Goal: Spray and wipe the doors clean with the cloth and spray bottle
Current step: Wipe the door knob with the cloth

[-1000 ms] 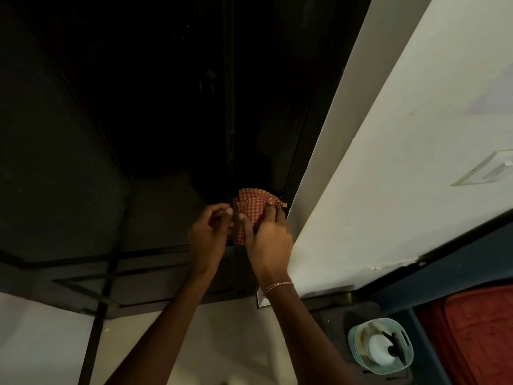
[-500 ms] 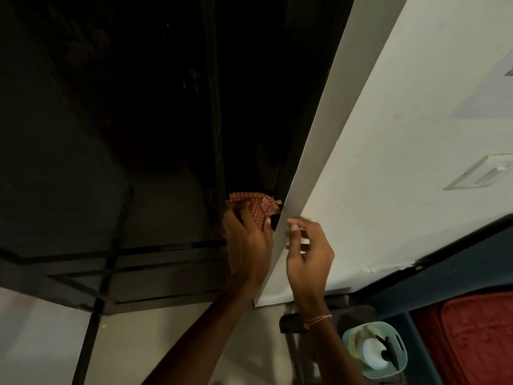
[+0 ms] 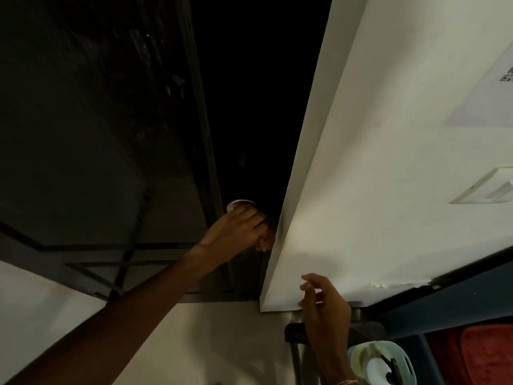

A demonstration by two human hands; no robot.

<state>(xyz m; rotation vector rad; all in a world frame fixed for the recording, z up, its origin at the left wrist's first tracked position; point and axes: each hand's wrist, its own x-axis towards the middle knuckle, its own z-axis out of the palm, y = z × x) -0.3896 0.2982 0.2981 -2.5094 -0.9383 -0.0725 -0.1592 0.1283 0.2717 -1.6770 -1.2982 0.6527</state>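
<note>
- At the edge of the door (image 3: 97, 140), left hand (image 3: 238, 229) reaching up, fingers curled round the cloth (image 3: 265, 242) and holding it against the dark surface.
- Of the cloth, only a small red-checked part visible under the fingers, just beside the narrow edge of the wall (image 3: 374, 204).
- Just above the fingertips, a pale round part (image 3: 239, 204). Touching them or only very near, not possible to tell, nor what it is.
- Left arm bare, stretched from the lower left corner up to the hand.
- Around the hand, the door very dark, with raised frames on its lower panel and some faint marks higher up.
- To the right, the wall, white and broad.
- Lower down, right hand (image 3: 324, 304) in front of the bottom corner of the wall, fingers loosely bent and a little spread, holding nothing. Touching the wall or not, cannot tell.
- On the right wrist, a thin bracelet (image 3: 345, 382).
- Beside the right forearm, a black object (image 3: 294, 332), unclear.
- At the bottom right, a pale green basket (image 3: 354, 354) with the spray bottle (image 3: 373, 368) inside, white body and black trigger. Near the right forearm, well apart from the left hand and the cloth.
- Further right, red fabric (image 3: 485, 354).
- High on the wall, a switch plate (image 3: 483, 190) and a paper sheet (image 3: 483, 87) with a printed code.
- Under the arms, pale floor (image 3: 222, 343).
</note>
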